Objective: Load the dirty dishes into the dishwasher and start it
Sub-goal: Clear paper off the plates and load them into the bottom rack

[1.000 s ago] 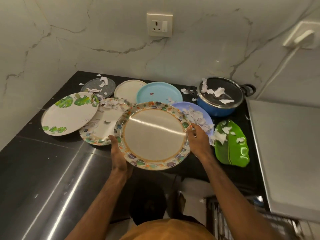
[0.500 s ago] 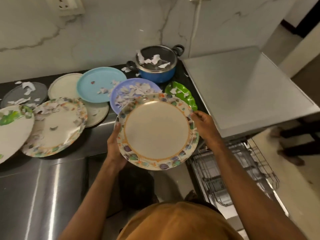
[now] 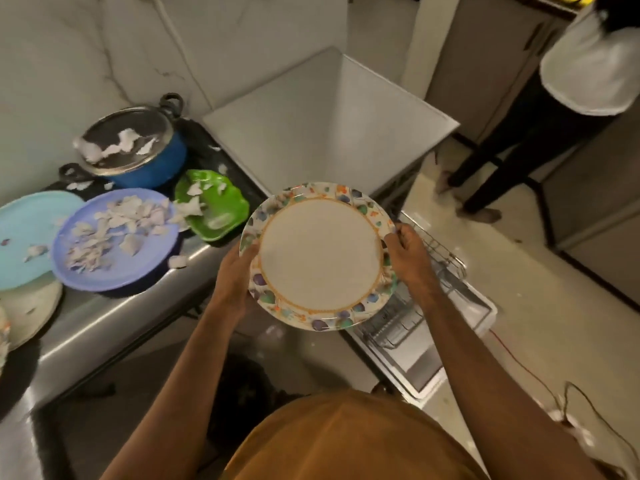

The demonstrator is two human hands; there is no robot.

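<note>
The steel worktop (image 3: pixel 104 323) runs under a marble wall, left of the dishwasher (image 3: pixel 329 126). On the worktop near the dishwasher are a green dish (image 3: pixel 221 206), a blue lidded pot (image 3: pixel 162 164) and a purple plate (image 3: pixel 114 268), all strewn with white scraps. The dishwasher's wire rack (image 3: pixel 398 323) extends over the tiled floor. A second person (image 3: pixel 571 81) stands beyond the dishwasher. The patterned plate (image 3: pixel 318 258) is in the air in front of the dishwasher, over the rack. The left hand (image 3: pixel 235 271) grasps its left rim and the right hand (image 3: pixel 408 258) grasps its right rim.
</note>
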